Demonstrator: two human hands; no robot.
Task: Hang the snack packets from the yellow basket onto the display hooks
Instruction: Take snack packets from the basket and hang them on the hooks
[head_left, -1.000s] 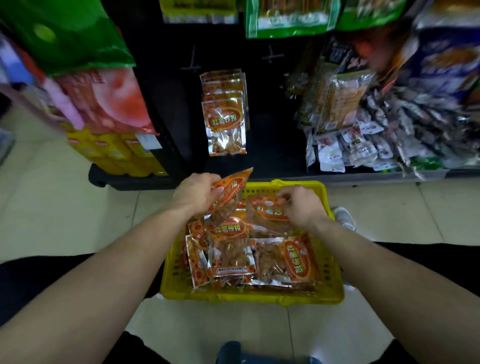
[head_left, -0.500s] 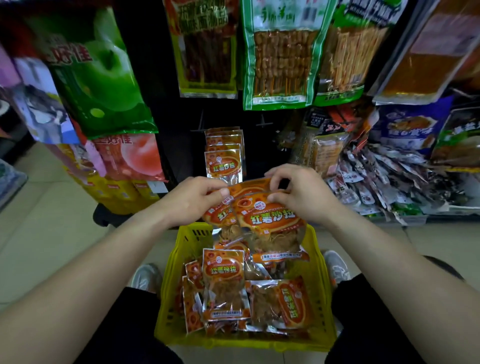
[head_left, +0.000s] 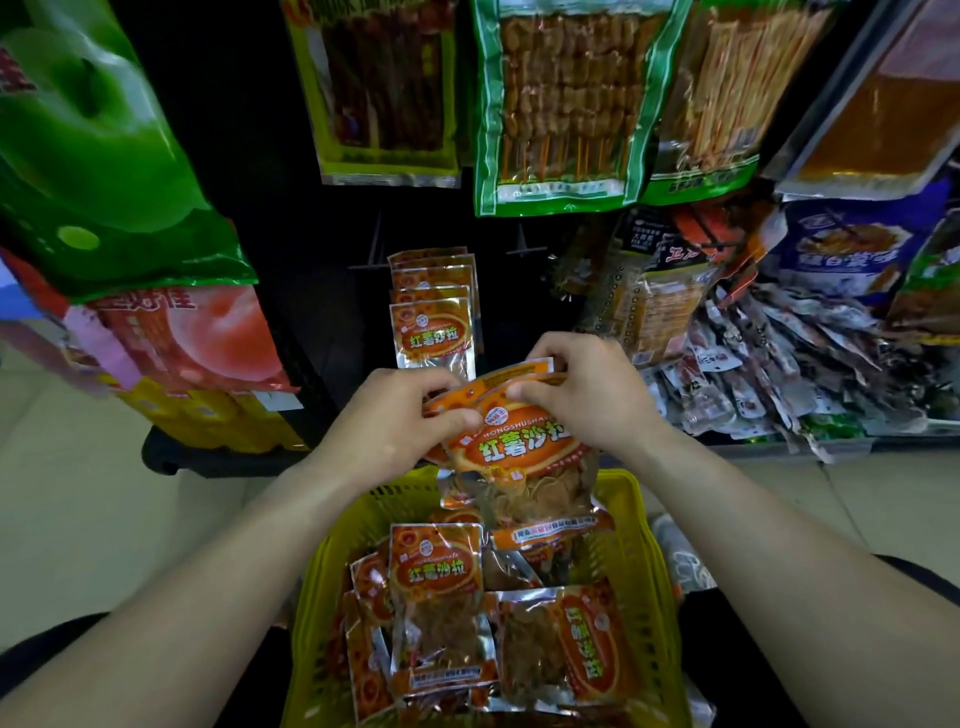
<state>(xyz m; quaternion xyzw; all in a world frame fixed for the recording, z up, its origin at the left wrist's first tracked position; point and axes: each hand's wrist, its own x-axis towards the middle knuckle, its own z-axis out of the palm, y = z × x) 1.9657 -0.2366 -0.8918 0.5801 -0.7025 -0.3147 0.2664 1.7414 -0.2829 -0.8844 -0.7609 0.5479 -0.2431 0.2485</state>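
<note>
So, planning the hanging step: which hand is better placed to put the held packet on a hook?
Probably the right hand: it pinches the held packet at its top edge, where it would hang. The left hand grips a corner.

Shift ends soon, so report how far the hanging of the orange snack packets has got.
Done: a row of orange packets hangs on the dark display panel. In hand: the left hand and right hand pinch the top edges of a small bunch of packets above the yellow basket, not yet hooked. Left: several more packets lie in the basket.
</note>
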